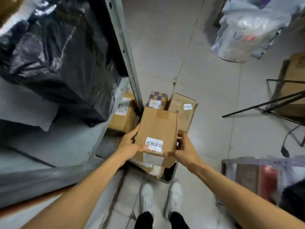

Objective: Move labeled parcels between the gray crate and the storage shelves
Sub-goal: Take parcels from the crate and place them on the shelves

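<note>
A brown cardboard parcel (157, 129) with a white printed label on its near end is held between both hands above the floor. My left hand (131, 143) grips its left side, thumb on top near the label. My right hand (184, 147) grips its right side with fingers curled round the edge. Directly below the parcel sits the gray crate (171, 175), mostly hidden, with more cardboard parcels (153, 166) showing inside. The metal storage shelves (125, 52) stand on the left, with a large black-wrapped parcel (59, 55) on one level.
On the floor beyond the crate lie a checkered box (157, 100) and a flattened brown box (183, 108). A brown box (123, 115) sits on a low shelf. A grey plastic bag (247, 30), a black metal frame (280, 100) and a wooden crate (250, 176) stand on the right.
</note>
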Motion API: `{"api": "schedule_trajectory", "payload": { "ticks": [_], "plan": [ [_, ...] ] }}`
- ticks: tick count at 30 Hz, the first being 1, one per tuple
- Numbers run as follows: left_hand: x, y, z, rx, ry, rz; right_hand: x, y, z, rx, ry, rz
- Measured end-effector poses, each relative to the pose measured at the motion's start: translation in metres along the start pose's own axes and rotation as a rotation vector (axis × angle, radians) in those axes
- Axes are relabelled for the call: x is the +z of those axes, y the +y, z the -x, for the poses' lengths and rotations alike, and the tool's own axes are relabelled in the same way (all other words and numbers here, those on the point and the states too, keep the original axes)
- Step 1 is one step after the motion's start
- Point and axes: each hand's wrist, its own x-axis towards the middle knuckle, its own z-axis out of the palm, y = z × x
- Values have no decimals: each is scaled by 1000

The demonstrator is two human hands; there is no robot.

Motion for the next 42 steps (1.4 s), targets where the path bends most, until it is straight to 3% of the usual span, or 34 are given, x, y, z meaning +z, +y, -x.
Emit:
{"api": "schedule_trajectory", "payload": {
  "ticks": [11, 19, 33, 36, 39, 42],
  "plan": [
    [4, -121, -100, -111, 193, -21, 89, 117, -100, 64, 58, 68],
    [10, -120, -136, -120, 254, 15, 107, 119, -143, 62, 61, 87],
    [-1, -132, -164, -147, 152, -66, 93, 121, -166, 130, -54, -11],
    [0, -129, -162, -143, 168, -172, 87, 116, -165, 132, -39, 18],
    [1, -117, -154, -61, 204, -475, 78, 106, -159, 136, -43, 96],
    [4, -97, -144, 43, 127, -646, 63, 89, -148, 124, -72, 275]
  ]
}}
